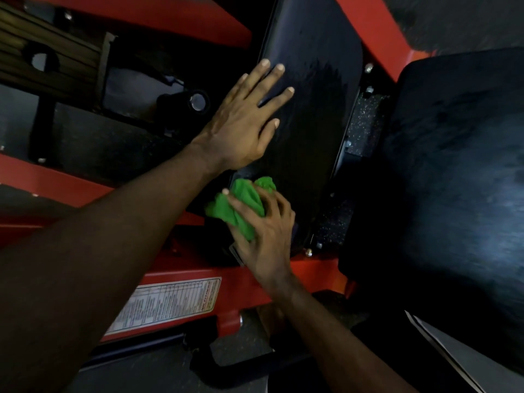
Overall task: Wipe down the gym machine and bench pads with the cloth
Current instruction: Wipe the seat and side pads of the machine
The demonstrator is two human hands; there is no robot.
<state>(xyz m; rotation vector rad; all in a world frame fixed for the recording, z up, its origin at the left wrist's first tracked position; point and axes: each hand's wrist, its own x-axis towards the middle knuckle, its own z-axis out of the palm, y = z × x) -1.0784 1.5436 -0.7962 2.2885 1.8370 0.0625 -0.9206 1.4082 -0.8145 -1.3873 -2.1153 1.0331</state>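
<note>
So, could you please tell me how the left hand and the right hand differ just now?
The left hand lies flat, fingers straight and spread, on the black pad; the right hand curls its fingers round the bunched green cloth. The left hand is farther up the pad, the right hand near its closer end. Both are bare.
</note>
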